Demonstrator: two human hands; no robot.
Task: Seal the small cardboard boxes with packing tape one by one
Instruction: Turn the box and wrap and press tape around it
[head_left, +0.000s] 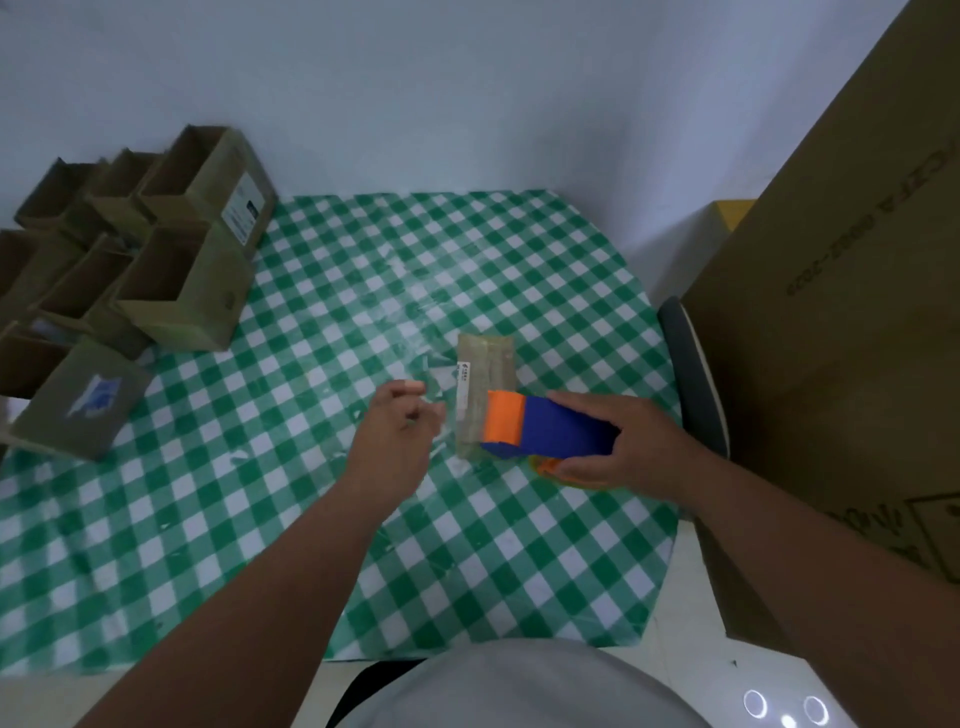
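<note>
A small closed cardboard box lies on the green checked tablecloth near the table's middle right, its top glossy with clear tape. My right hand grips a blue and orange tape dispenser, whose orange end rests on the box's near end. My left hand hovers just left of the box with fingers loosely curled, seemingly pinching a clear strip of tape that is hard to make out.
Several open cardboard boxes stand clustered at the table's far left, and one closed box with a blue label lies in front of them. A very large carton rises at the right, beside a dark chair back.
</note>
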